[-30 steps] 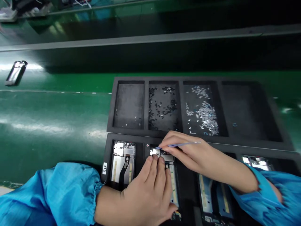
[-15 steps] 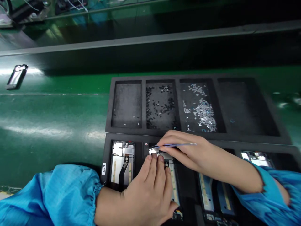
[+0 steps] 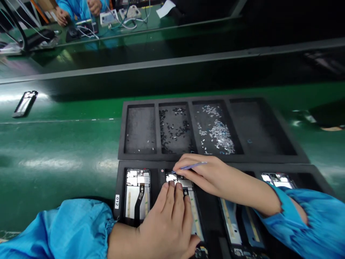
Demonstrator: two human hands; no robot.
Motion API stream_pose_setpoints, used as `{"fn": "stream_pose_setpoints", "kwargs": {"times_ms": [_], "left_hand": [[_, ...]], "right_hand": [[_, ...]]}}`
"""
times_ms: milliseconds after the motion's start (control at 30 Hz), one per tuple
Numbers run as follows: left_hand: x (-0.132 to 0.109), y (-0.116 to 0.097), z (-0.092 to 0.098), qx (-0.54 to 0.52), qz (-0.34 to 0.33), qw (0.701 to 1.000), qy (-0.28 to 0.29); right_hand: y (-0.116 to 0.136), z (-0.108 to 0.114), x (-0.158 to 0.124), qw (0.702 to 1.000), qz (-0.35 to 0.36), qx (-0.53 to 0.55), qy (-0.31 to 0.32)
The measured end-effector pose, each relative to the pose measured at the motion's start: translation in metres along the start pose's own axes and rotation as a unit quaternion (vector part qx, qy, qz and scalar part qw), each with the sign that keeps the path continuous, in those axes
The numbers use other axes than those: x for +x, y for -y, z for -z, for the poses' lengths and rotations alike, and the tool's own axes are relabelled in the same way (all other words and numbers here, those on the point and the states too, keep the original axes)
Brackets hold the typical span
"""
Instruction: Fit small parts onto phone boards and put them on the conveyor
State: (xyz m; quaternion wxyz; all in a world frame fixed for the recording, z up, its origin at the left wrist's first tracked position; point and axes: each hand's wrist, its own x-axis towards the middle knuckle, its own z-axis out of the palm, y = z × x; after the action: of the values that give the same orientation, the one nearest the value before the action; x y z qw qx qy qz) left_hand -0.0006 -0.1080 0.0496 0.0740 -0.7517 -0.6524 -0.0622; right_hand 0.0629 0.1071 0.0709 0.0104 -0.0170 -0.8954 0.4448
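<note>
My right hand [image 3: 201, 171] pinches slim purple tweezers [image 3: 192, 166], their tips at the top end of an opened phone [image 3: 196, 212] in the black foam tray [image 3: 159, 163]. My left hand [image 3: 169, 219] lies flat over that same phone, fingers stretched out and fingertips just below the tweezers. Much of the phone is hidden beneath it. To the left, another opened phone [image 3: 132, 194] sits in its slot, showing metal plates and a black flex cable. More opened phones, one with a bluish plate [image 3: 249, 226], lie under and beside my right forearm.
Behind the phones stands a foam parts tray [image 3: 121, 131] with several compartments, holding small black pieces [image 3: 175, 129] and silvery pieces [image 3: 221, 135]. A single phone frame [image 3: 25, 104] lies on the green bench at left. Across the bench are a co-worker's hands [image 3: 94, 6] and cables.
The view has tilted upward, bringing a co-worker's hands into sight at the top. The tweezers' tips point slightly lower, still at the phone's top end. My left hand stays on the phone.
</note>
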Motion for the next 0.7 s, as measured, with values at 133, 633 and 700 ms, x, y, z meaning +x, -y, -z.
{"fn": "stream_pose_setpoints", "kwargs": {"times_ms": [133, 633, 700], "left_hand": [[0.0, 0.001, 0.001, 0.001, -0.001, 1.0, -0.006], [-0.005, 0.004, -0.021, 0.029, -0.013, 0.997, -0.073], [-0.007, 0.004, -0.028, 0.042, -0.024, 0.995, -0.086]], "right_hand": [[-0.001, -0.002, -0.004, 0.999, 0.029, -0.023, -0.008], [-0.038, 0.081, -0.038, 0.92, -0.08, -0.002, -0.384], [-0.054, 0.089, -0.043, 0.919, -0.1, 0.016, -0.382]]}}
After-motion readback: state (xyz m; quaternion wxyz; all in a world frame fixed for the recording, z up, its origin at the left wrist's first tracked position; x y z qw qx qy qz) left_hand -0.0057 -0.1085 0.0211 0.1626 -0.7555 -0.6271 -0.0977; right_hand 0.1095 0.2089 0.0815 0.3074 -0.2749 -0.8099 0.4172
